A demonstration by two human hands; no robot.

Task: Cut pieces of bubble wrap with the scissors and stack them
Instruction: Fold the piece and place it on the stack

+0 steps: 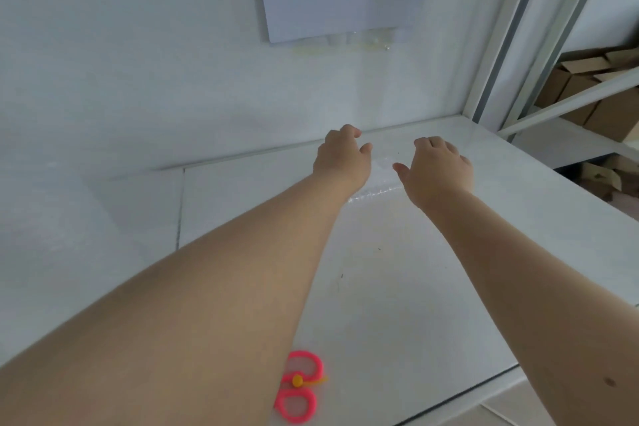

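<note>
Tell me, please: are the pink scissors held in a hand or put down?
Put down. The scissors lie on the table; the left hand and right hand are away from them.

Scissors (299, 387) at table (397, 304) front, bubble wrap (380, 185) behind

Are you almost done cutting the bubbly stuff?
Done: some bubble wrap lies at the back of the table. In hand: the left hand and right hand reach onto it; the scissors lie untouched near the front. Left: can't tell how much cutting remains.

White table (380, 287) — pink scissors (299, 387), bubble wrap (378, 188) on it.
</note>
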